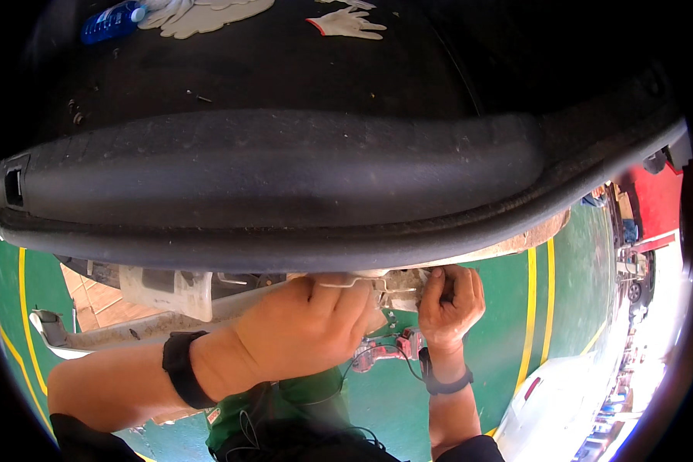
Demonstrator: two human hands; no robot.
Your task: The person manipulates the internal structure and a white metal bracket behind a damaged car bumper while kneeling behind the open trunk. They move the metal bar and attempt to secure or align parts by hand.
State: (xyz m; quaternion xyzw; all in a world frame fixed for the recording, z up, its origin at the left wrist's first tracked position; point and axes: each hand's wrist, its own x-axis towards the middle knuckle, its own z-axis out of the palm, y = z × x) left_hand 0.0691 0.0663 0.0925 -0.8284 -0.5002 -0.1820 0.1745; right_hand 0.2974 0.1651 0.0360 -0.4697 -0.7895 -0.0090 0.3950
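Observation:
Below the rubber-edged black sill of a vehicle's open cargo area [285, 177], both my hands are at a dirty metal bracket [396, 289] with bent rods. My left hand [300, 331] is curled up against the underside at the bracket's left; what its fingertips hold is hidden. My right hand [450, 304] has curled fingers at the bracket's right side, thumb raised against it; whatever is between them is too hidden to name. A white plastic part [162, 289] hangs left of my hands. A long, dirty white bumper-like piece [77, 339] lies lower, behind my left arm.
Gloves [346, 23] and a blue bottle [112, 23] lie inside the cargo area. Red power tools [373, 354] with a cable are on the green, yellow-lined floor [500, 331] below my hands. A green object [292, 396] is under my left arm. A white car [547, 408] stands at right.

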